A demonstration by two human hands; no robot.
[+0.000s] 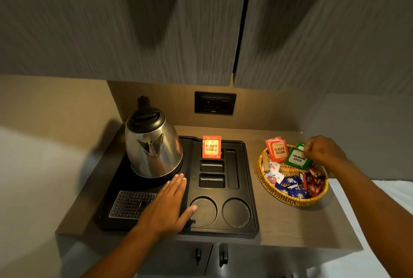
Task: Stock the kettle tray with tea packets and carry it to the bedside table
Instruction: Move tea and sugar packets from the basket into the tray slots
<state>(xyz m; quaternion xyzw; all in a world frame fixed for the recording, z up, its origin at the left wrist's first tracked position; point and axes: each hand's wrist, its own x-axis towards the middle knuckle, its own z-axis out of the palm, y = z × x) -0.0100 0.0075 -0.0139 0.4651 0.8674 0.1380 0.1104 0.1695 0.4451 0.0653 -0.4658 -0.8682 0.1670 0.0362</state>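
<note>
- One black tray (250,188) lies on a wooden counter (290,228), under two cupboard doors (156,20).
- One steel kettle (153,145) stands on the tray's far left part; one perforated metal grille (129,204) sits in the near left corner.
- The tray's right part has three small rectangular slots in a column, one long narrow slot to their right, and two round cup wells (237,211) nearest the viewer.
- One red Assam packet (211,146) stands upright in the farthest small slot; the other two small slots and the long one hold nothing.
- The left hand (165,204) lies flat and spread on the tray, fingers pointing at the kettle's base, thumb over the edge of the left well; it holds nothing.
- One round wicker basket (268,186) sits on the counter right of the tray, apart from it.
- In the basket: two red packets (276,150) leaning at the far left, at least two green packets (297,158) beside them, and a heap of blue, red and white sachets (297,185) at the near side, too jumbled to count.
- The right hand (324,150) reaches over the basket's far right side, fingertips pinched narrow at the top of a green packet; it seems to be gripping it, though the contact is small and dim.
- One black wall socket (215,103) is set in the back panel above the tray.
</note>
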